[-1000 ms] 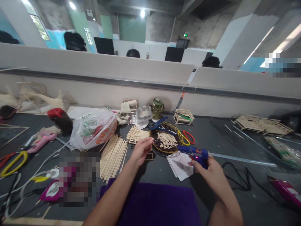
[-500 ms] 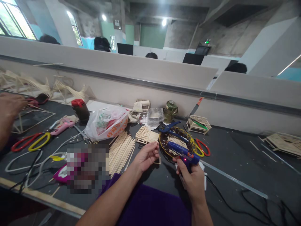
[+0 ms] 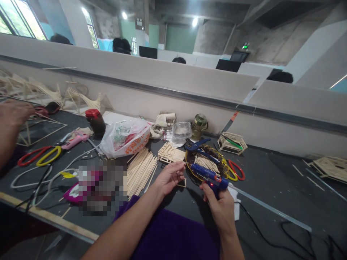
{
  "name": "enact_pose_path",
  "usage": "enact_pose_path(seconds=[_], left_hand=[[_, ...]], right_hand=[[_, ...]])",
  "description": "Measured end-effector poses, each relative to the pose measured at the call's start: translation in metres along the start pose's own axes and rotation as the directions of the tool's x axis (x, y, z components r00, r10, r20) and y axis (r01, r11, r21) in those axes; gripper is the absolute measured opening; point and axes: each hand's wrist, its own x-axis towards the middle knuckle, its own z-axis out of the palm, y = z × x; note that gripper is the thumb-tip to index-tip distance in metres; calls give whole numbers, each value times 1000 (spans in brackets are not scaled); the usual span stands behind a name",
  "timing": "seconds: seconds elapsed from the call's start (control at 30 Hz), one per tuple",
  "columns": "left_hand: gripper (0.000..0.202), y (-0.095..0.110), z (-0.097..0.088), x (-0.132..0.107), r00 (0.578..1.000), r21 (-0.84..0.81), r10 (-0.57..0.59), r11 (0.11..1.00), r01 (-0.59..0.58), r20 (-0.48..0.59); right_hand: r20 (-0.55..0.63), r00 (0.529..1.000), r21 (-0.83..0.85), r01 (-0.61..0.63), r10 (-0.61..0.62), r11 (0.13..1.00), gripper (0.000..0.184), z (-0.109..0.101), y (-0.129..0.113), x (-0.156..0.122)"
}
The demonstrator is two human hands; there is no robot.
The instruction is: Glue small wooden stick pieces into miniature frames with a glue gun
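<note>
Gripping the blue glue gun (image 3: 205, 172) in your curled right hand (image 3: 221, 204), you hold your left hand (image 3: 168, 178) pinched (contents unclear) near the nozzle (image 3: 189, 164).

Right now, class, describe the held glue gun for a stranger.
On the dark table, find the basket of short sticks. Near it, the right hand holds the blue glue gun; its red light distinguishes it from the blue tool behind.

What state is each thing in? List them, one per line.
Glue gun, red light on
Right hand, closed around the glue gun
Left hand, fingertips pinched near the glue gun's tip; contents unclear
Red-lidded bottle, upright, lid on
Plastic bag, filled
Long sticks, loose, side by side
Short sticks, heaped
Green sign, lit
</note>
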Motion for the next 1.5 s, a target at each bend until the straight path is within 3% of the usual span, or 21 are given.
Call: enact_pose_path(seconds=[1.5], left_hand=[[19,0,-2,0,1000,50,8,999,-7,-20]], right_hand=[[-38,996,-113,72,-77,991,35,-4,0,-1]])
